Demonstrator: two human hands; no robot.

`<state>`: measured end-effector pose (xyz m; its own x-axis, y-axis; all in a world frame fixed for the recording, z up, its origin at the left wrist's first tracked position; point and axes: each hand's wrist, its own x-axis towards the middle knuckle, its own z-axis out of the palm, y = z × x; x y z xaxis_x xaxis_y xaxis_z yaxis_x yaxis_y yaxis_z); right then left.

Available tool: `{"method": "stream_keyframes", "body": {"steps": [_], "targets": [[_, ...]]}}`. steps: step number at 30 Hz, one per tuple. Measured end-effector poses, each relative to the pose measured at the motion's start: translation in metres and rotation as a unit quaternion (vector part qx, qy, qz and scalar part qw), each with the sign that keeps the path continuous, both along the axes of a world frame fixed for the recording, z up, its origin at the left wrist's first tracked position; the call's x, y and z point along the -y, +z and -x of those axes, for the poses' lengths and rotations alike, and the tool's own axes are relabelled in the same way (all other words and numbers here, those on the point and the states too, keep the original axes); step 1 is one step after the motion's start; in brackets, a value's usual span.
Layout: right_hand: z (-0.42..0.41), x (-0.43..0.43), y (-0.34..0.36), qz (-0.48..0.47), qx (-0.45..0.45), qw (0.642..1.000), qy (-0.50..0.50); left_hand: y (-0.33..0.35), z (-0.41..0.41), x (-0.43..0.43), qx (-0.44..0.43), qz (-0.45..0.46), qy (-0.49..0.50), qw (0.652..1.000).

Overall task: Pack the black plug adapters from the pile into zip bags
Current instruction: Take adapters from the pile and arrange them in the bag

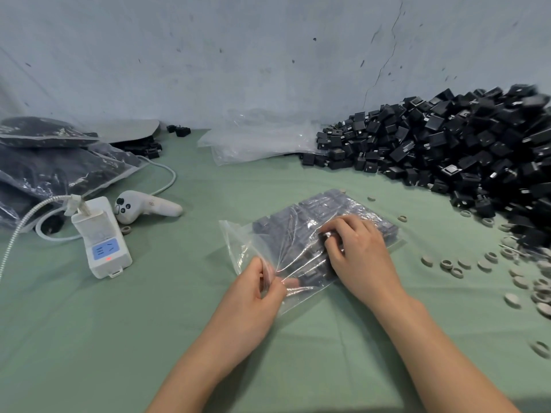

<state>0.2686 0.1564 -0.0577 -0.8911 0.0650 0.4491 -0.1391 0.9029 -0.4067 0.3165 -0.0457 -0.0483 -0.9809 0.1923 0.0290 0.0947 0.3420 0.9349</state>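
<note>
A clear zip bag (301, 231) full of black plug adapters lies flat on the green cloth in the middle. My left hand (256, 290) pinches the bag's open end between thumb and fingers. On top of the bag, over the adapters, lies my right hand (357, 251) with its fingers curled, pressing down. A large pile of loose black plug adapters (447, 144) rises at the right against the wall. Empty clear zip bags (253, 141) lie at the back centre.
Filled bags of adapters (53, 162) are stacked at the left. In front of them lie a white power strip (103, 239) with a cable and a white handheld controller (143, 205). Several grey rings (489, 263) are scattered at the right.
</note>
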Motion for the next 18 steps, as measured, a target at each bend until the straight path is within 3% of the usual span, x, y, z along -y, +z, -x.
{"method": "stream_keyframes", "body": {"steps": [10, 18], "targets": [[0.001, -0.002, -0.001, 0.006, 0.004, 1.000, 0.005, 0.007, 0.012, 0.008, 0.027, -0.114, 0.158, 0.981], [0.000, -0.003, 0.001, 0.046, -0.001, 0.999, 0.013, 0.009, 0.009, 0.018, -0.002, -0.063, 0.192, 0.979]]}}
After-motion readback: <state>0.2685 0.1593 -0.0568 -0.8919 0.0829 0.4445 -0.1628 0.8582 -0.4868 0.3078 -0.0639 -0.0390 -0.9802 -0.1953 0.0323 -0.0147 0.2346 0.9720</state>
